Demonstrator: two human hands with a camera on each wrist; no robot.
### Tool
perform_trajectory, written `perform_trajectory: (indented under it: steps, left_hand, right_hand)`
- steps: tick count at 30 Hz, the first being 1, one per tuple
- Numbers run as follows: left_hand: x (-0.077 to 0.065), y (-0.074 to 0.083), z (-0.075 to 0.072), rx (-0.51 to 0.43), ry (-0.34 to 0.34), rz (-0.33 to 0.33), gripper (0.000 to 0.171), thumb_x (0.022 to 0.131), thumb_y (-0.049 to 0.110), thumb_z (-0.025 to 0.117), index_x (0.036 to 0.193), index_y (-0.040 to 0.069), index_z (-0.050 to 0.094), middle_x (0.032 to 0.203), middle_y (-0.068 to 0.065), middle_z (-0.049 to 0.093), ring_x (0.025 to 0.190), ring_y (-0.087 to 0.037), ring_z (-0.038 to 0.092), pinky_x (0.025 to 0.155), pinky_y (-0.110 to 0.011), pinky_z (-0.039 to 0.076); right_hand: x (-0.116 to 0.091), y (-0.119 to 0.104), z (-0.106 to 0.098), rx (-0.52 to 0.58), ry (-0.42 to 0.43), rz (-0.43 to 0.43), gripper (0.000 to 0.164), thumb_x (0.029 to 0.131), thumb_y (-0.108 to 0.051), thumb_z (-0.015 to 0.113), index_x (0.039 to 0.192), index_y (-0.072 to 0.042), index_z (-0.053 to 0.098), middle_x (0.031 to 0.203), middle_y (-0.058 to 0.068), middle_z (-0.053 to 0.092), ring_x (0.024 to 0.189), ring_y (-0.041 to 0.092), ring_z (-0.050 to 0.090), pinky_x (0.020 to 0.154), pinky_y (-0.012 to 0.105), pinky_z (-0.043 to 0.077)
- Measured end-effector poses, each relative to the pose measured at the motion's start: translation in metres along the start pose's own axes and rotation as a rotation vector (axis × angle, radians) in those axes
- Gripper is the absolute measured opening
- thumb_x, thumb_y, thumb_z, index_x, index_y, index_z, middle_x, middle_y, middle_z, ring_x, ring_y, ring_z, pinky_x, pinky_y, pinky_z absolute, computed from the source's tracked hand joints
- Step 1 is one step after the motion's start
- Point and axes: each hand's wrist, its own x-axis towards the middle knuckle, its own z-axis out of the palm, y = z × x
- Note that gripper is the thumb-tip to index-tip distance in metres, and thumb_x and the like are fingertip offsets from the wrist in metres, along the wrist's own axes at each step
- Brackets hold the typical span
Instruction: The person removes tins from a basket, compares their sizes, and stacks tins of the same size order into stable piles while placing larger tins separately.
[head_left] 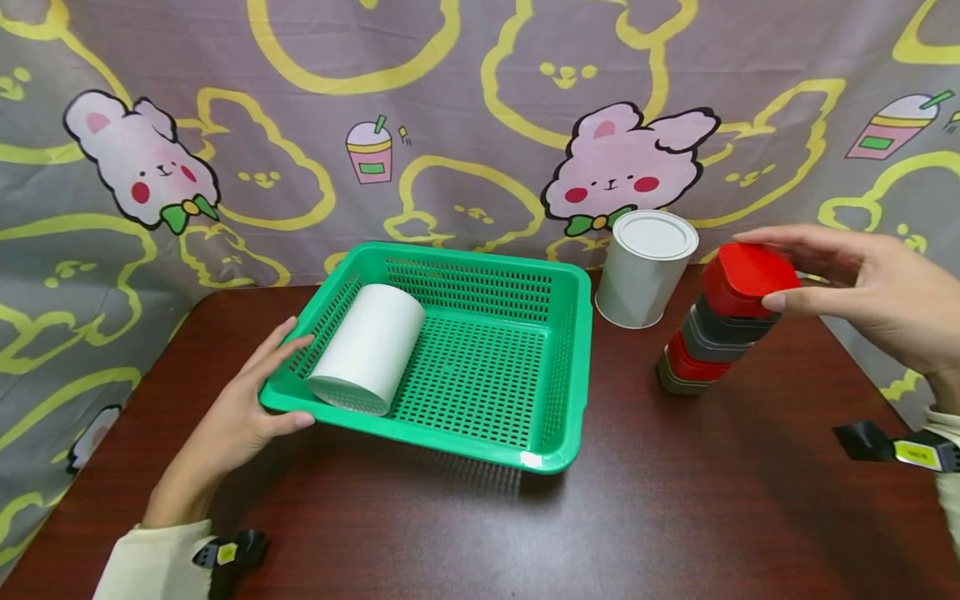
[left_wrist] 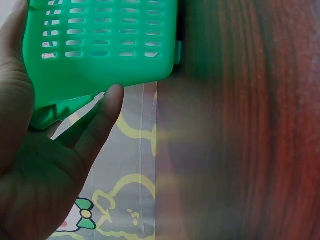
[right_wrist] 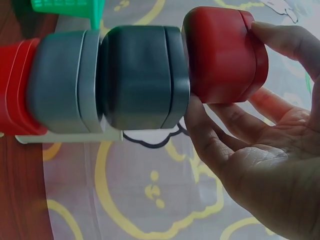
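At its near-left corner, the green plastic basket (head_left: 480, 450) is held by my left hand (head_left: 243, 417), with fingers over the left rim and thumb by the front rim. A white cylinder-shaped canister (head_left: 371, 346) lies on its side inside, toward the left. On the right, my right hand (head_left: 877, 287) grips a red rounded-square tin (head_left: 753, 275) between thumb and fingers. That tin tops a stack with a dark grey tin (right_wrist: 137, 77), a lighter grey tin (right_wrist: 57, 82), a lower red tin (head_left: 693, 360) and a brownish tin (head_left: 682, 383) at the bottom.
A white round can (head_left: 645, 267) with a lid stands upright between basket and stack, near the back. A patterned cloth (head_left: 465, 108) hangs behind the dark reddish-brown wooden table (head_left: 660, 517).
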Motion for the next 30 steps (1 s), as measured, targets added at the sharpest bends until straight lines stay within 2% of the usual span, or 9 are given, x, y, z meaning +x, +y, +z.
perform_trajectory:
  steps: [13, 21, 30]
  left_hand:
    - [0.001, 0.001, 0.000, -0.005, -0.008, -0.013, 0.091, 0.082, 0.018, 0.091, 0.160, 0.017, 0.044, 0.177, 0.001, 0.015, 0.156, -0.044, 0.016, 0.099, -0.002, 0.023]
    - [0.000, 0.000, -0.001, -0.002, -0.009, -0.005, 0.091, 0.082, 0.017, 0.091, 0.160, 0.016, 0.044, 0.177, 0.001, 0.014, 0.157, -0.044, 0.016, 0.100, -0.002, 0.022]
    - [0.001, 0.001, 0.000, 0.005, -0.008, -0.004, 0.091, 0.082, 0.017, 0.091, 0.160, 0.015, 0.045, 0.177, -0.004, 0.015, 0.157, -0.044, 0.016, 0.100, -0.003, 0.022]
  right_hand:
    - [0.000, 0.012, -0.004, -0.029, 0.029, 0.050, 0.061, 0.097, -0.005, 0.073, 0.152, -0.024, 0.054, 0.130, -0.023, 0.060, 0.109, 0.003, 0.057, 0.076, 0.018, 0.048]
    - [0.000, 0.016, -0.005, -0.024, 0.029, 0.057, 0.062, 0.097, -0.004, 0.072, 0.153, -0.023, 0.053, 0.132, -0.024, 0.058, 0.109, -0.001, 0.057, 0.076, 0.016, 0.048]
    - [0.000, 0.016, -0.005, -0.003, 0.021, 0.051, 0.061, 0.098, -0.003, 0.070, 0.153, -0.024, 0.053, 0.133, -0.022, 0.059, 0.110, 0.002, 0.057, 0.079, 0.015, 0.047]
